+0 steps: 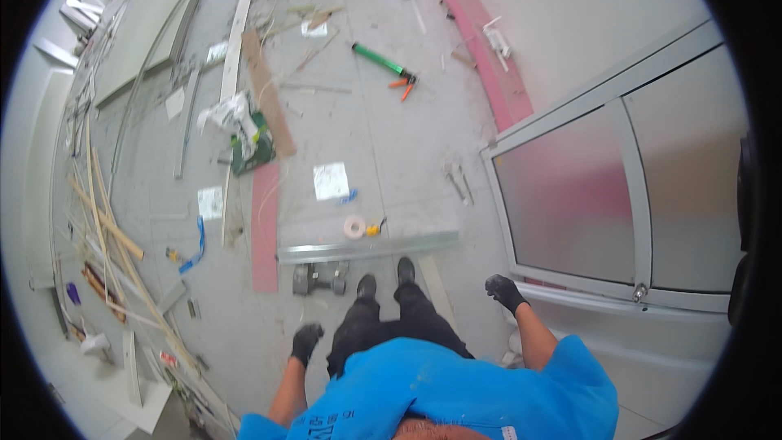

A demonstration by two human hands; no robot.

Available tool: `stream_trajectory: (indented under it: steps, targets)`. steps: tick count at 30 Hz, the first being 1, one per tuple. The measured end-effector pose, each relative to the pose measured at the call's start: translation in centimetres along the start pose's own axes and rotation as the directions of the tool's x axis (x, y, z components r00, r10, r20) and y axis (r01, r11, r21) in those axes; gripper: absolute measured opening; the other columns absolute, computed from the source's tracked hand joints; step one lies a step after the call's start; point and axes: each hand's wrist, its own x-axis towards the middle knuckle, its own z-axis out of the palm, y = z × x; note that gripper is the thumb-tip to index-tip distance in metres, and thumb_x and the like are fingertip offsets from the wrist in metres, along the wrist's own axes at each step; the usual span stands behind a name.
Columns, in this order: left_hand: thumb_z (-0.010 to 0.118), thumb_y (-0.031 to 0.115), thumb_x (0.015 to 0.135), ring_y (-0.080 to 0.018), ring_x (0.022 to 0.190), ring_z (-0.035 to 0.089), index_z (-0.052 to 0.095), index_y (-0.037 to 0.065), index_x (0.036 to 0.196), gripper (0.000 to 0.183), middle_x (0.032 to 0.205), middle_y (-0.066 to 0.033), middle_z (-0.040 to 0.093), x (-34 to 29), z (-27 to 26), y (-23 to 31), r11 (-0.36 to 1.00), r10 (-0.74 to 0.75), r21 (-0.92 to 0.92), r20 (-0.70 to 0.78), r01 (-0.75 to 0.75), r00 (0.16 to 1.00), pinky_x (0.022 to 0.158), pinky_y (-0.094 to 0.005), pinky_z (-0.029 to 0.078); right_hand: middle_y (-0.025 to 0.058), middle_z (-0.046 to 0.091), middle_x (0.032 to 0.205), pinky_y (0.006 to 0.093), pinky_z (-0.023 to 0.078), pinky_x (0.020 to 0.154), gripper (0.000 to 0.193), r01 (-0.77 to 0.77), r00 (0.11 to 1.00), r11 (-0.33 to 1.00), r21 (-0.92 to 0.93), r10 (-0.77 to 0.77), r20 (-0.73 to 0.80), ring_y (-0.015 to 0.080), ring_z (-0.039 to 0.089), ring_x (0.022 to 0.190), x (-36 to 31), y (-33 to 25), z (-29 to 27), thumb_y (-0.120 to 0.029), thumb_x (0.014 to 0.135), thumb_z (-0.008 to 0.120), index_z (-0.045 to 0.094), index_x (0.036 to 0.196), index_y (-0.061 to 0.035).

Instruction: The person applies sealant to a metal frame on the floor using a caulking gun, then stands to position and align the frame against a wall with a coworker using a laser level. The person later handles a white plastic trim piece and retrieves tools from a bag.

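My left hand [306,344], in a dark glove, hangs beside my left thigh with its fingers curled and nothing visible in them. My right hand [506,292], gloved the same way, is held out near the lower corner of a frosted-glass framed panel [570,187]. Its fingers look closed, and no object shows in them. In front of my shoes a silvery metal channel [371,247] lies across the floor. A dark grey blocky object [318,279] sits just on the near side of it. Beyond the channel are a pale tape roll [354,227] and a yellow tape measure [373,230].
Farther off lie a green caulking gun [379,61] with orange handles and a green-and-white bag [248,137]. Long strips and offcuts [106,204] clutter the left side. A pink strip [472,33] runs along the right wall, and a pink board [265,228] lies ahead-left.
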Motion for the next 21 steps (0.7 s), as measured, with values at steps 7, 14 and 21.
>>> stream_trajectory:
  steps: [7,14,21]
  targets:
    - [0.055,0.028,0.094,-0.0178,0.082,0.069,0.064,0.002,0.107,0.03,0.09,-0.0097,0.072,-1.2,4.2,1.0,0.969,-0.141,-0.209,-0.029,0.132,0.99,0.066,-0.0315,0.054,0.0076,0.06,0.079,0.0399,0.052,0.063,0.002,0.357,0.933,0.92,-0.162,-0.358,0.029,0.0275,0.063,0.069,8.8,-1.8,-3.4,-0.013,0.09,0.057,0.058,0.09,-0.0118]
    - [0.056,0.025,0.094,-0.0181,0.083,0.068,0.063,0.002,0.111,0.03,0.095,-0.0102,0.071,-0.3,5.5,1.9,0.963,-0.017,-0.27,-0.073,-0.003,0.997,0.068,-0.0311,0.053,0.0086,0.06,0.087,0.0422,0.053,0.069,0.021,0.409,0.904,0.885,-0.221,-0.361,0.229,0.0288,0.062,0.083,11.5,-0.2,-4.6,-0.016,0.072,0.072,0.059,0.089,-0.0128]
    - [0.056,0.027,0.093,-0.0177,0.083,0.068,0.064,0.003,0.108,0.029,0.093,-0.0096,0.071,-2.3,6.0,0.3,0.919,-0.168,-0.379,-0.121,0.111,0.978,0.067,-0.031,0.052,0.0074,0.06,0.087,0.0401,0.053,0.07,0.019,0.548,0.834,0.743,-0.383,-0.451,0.318,0.0267,0.062,0.085,11.6,0.1,-5.5,-0.016,0.074,0.07,0.06,0.089,-0.0126]
